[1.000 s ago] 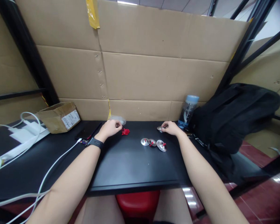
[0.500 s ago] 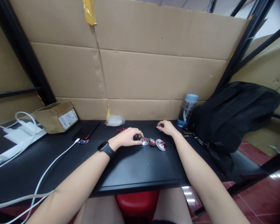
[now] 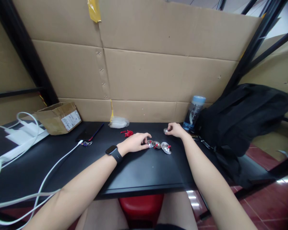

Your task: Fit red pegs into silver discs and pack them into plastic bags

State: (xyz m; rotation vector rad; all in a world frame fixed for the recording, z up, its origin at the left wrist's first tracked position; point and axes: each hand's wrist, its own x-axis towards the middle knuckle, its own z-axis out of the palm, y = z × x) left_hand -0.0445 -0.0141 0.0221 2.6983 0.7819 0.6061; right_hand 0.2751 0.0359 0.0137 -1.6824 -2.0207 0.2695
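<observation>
Three small shiny metal discs (image 3: 166, 148) with red pieces lie in a row on the black table (image 3: 134, 172). My left hand (image 3: 135, 143), with a black watch on the wrist, rests by the leftmost disc, its fingertips pinched at it. My right hand (image 3: 175, 130) lies farther back and grips another small metal disc (image 3: 165, 130) between its fingertips. A little heap of red pieces (image 3: 127, 133) sits just behind my left hand.
A clear plastic bag (image 3: 119, 122) lies by the cardboard wall. A blue-capped water bottle (image 3: 193, 113) and a black backpack (image 3: 240, 118) stand at the right. A dark phone (image 3: 90, 131), a cardboard box (image 3: 58, 117) and white cables (image 3: 26, 153) are at the left.
My left hand has moved from the red heap rightward to the row of discs and closed its fingers at the leftmost one. My right hand stays at the rear disc.
</observation>
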